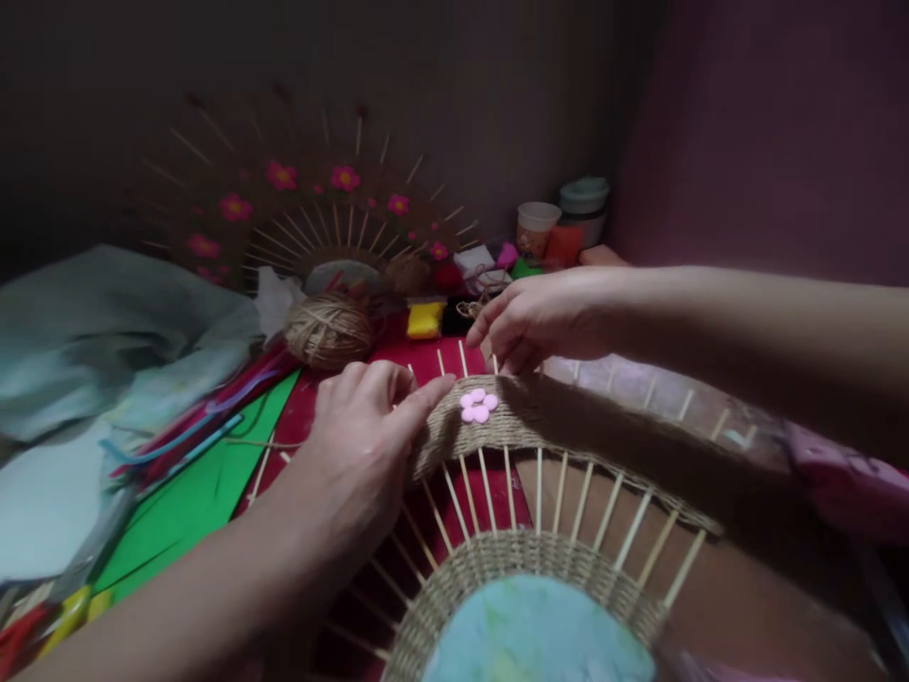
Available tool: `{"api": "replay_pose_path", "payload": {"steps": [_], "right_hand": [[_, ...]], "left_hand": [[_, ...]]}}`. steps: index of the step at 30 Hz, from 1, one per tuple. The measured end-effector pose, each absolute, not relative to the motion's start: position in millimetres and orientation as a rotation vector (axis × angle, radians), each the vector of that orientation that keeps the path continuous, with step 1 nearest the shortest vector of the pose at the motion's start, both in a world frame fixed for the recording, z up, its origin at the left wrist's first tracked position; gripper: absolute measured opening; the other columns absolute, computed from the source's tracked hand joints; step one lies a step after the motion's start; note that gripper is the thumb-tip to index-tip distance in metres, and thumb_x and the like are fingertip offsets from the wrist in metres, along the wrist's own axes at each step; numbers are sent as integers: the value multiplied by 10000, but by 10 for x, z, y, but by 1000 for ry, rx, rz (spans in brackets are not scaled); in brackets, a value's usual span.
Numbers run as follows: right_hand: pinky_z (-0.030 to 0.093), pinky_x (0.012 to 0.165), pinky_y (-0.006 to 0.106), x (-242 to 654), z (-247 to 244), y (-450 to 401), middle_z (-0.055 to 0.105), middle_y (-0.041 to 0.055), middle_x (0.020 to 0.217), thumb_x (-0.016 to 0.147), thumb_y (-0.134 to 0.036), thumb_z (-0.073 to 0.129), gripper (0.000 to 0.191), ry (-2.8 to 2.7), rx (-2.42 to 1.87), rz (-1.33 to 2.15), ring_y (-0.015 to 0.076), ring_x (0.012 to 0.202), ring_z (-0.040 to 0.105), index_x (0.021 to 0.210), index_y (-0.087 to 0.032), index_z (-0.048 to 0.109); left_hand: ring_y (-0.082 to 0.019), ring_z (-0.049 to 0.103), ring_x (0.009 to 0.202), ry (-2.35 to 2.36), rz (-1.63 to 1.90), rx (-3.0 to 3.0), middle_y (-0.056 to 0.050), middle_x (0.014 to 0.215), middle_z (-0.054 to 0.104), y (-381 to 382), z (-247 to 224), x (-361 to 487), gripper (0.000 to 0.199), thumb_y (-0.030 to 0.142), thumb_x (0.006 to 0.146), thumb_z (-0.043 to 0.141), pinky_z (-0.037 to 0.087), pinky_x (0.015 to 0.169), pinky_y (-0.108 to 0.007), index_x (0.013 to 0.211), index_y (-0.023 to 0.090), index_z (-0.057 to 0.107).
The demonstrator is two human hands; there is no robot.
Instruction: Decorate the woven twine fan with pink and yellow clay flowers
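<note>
A half-round woven piece of twine and thin wooden sticks (454, 507) spreads around a pale blue centre (532, 633). Its outer twine band (522, 426) carries a flower of several small pink petals (478, 405). My left hand (362, 440) is closed over the left part of this band, thumb lying along its upper edge beside the flower. Behind the band's top, my right hand (532, 317) is bent down by the stick tips with its fingers together. Whatever those fingers hold is hidden.
A ball of twine (329, 330) and a yellow packet (425, 320) lie behind. A similar flowered piece (345, 178) leans at the back wall. Scissors (92, 549) and green sheets (203, 483) are at left. A paper cup (538, 227) stands at back right.
</note>
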State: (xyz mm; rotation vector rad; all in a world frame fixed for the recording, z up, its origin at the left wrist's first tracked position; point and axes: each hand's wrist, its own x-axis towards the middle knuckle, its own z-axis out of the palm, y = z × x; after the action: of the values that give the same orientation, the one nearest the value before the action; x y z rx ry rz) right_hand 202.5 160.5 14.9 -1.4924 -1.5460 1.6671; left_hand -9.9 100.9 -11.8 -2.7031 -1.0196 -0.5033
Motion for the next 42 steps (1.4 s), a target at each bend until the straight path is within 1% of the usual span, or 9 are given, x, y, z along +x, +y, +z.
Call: {"api": "replay_pose_path", "payload": {"steps": [6,9,13,19,22,24,33,37,42], "right_hand": [[514,516,297,2294,417,1659,662,35,619,767,-94,575,133,-1811,-1584,1252,184,587,659,682,-164,649],[460,515,257,2429,634,1645,645,14,639,767,-130,589,102,-2049,-1903,736,169,615,645,785,-179,678],[396,519,273,2638,807,1473,640,69,705,744,-202,622,91,-2274,-2245,80,208,683,626,788,-147,680],[474,639,318,2925,556,1189,656,103,918,774,-259,657,212,-2264,-2390,45,247,837,627,959,-155,660],[514,779,383,3004,277,1188,591,78,1124,889,-318,563,310,-2220,-2425,57,198,941,604,1159,-165,553],[508,813,397,3032,115,1215,571,91,1172,896,-312,555,312,-2183,-2418,59,206,981,593,1170,-162,550],[508,809,397,2841,100,988,578,84,1158,902,-312,545,286,-2219,-1886,78,198,964,594,1147,-166,561],[504,723,294,2565,200,598,604,64,926,823,-175,559,68,-2172,-1513,204,163,839,588,850,-142,613],[495,684,276,2333,151,177,636,46,843,862,-200,435,188,-2114,-1202,404,149,767,604,947,-153,596]], "left_hand": [[-202,382,762,-989,-497,-2714,-68,860,458,893,-124,-75,358,92,842,452,304,641,-342,1171,190,552],[-197,386,742,-1003,-565,-2686,-62,831,464,792,-88,-70,358,89,855,414,293,633,-337,1158,204,567],[-205,417,732,-1005,-611,-2686,-80,835,504,629,38,-96,354,121,883,364,295,636,-358,1140,192,596],[-227,456,771,-998,-702,-2628,-92,866,541,404,165,-164,325,144,884,373,318,673,-389,1091,192,618],[-239,469,821,-1015,-663,-2666,-101,928,547,287,228,-150,309,170,888,396,333,702,-398,1124,194,594],[-242,468,848,-1032,-665,-2680,-100,957,545,205,270,-131,313,181,895,401,338,720,-403,1157,204,571],[-219,477,880,-1198,-864,-2735,-88,980,553,90,293,-14,371,109,845,421,388,772,-401,1175,192,570],[-208,494,896,-1288,-1039,-2809,-82,965,573,23,317,126,334,76,842,433,414,789,-383,1131,162,576],[-195,499,861,-1216,-1235,-2775,-63,910,586,-142,332,269,267,97,847,481,425,766,-349,1065,177,613]]}}
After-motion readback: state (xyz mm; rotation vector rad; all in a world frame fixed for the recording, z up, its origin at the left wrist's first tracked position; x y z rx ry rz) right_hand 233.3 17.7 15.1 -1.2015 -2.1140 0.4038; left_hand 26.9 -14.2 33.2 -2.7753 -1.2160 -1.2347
